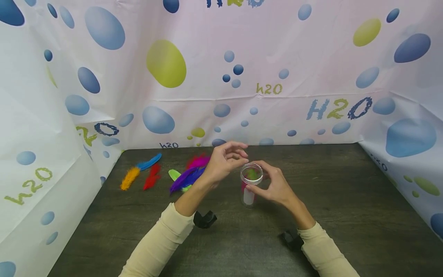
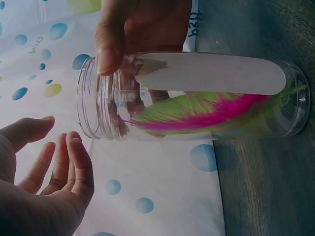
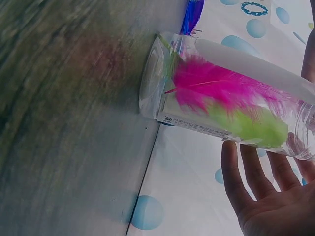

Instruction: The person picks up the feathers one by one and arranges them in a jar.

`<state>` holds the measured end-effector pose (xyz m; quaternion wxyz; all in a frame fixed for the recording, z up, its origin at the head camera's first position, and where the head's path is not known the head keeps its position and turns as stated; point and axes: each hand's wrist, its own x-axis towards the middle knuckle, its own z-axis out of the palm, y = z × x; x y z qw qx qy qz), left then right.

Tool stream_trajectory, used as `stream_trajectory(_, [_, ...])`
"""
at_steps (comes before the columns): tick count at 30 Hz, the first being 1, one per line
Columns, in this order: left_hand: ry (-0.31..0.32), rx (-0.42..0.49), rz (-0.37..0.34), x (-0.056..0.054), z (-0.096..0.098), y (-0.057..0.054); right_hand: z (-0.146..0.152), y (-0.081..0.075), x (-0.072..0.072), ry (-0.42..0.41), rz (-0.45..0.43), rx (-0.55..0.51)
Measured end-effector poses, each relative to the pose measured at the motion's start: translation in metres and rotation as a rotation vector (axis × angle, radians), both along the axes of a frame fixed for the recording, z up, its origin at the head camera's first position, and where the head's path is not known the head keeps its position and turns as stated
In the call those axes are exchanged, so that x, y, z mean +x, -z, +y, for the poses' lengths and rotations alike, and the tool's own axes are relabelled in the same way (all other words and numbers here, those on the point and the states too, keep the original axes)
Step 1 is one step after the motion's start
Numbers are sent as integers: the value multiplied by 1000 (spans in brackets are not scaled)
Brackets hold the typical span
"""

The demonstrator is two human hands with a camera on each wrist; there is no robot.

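Observation:
A clear plastic jar (image 1: 248, 197) with a threaded open mouth and a white label stands upright on the dark table. My right hand (image 1: 277, 186) grips it near the neck, thumb on the near side and fingers round the back. Inside the jar are a bright pink feather (image 3: 211, 81) and a lime green feather (image 3: 258, 128). Just left of the jar's mouth is my left hand (image 1: 226, 161), its fingers loosely bent and thumb apart from them, holding nothing.
Left on the table (image 1: 242, 246) lie an orange feather (image 1: 130, 178), a blue feather (image 1: 149, 162) and a red feather (image 1: 151, 177). A pile of purple feathers (image 1: 188, 179) with green and magenta ones is partly hidden behind my left arm. A patterned sheet (image 1: 270, 115) hangs around the table.

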<state>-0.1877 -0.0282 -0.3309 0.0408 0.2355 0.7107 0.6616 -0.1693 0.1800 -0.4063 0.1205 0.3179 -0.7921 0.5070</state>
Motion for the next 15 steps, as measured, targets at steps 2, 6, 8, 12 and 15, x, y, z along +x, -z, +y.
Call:
stream_trajectory(2, [-2,-7,-1,1,-1,0,0,0,0,2,-4,4])
stream_trajectory(6, [-10,-12,-4,1,-2,1,0,0,1,1,-3,2])
stream_trajectory(8, [-21,-18,-1,1,-4,2,-1,0,1,4,-3,1])
stream_trajectory(12, [-69,-78,68,-2,-12,7,-1,0,1,11,-1,3])
stream_trajectory(15, [-122,-129,136,-6,-22,14,-1,0,1,18,0,5])
